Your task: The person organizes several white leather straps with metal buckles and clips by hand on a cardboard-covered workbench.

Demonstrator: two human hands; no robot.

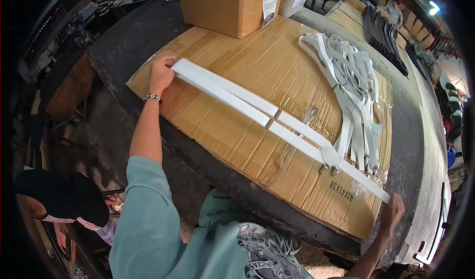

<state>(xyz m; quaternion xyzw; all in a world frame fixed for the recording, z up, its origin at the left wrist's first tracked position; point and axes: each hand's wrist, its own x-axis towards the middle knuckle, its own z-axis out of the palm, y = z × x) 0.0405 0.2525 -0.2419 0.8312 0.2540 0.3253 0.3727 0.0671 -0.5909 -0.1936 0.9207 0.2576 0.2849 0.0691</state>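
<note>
White suspenders (222,92) are stretched out diagonally above a flat cardboard sheet (222,46). My left hand (162,74) is closed on their looped upper-left end. At the lower right, my right hand (392,210) grips the single strap end. Two metal sliders sit side by side on the paired straps near the middle, and the straps meet at a round white joining patch (330,156). Beyond them, a pile of white suspenders (354,91) with metal clips lies on the right part of the cardboard.
A cardboard box (215,7) with a paper label stands at the cardboard's far edge. Dark straps (383,36) lie farther off at the upper right. Another person in dark clothing (64,197) is at the lower left. The dark table edge runs in front of me.
</note>
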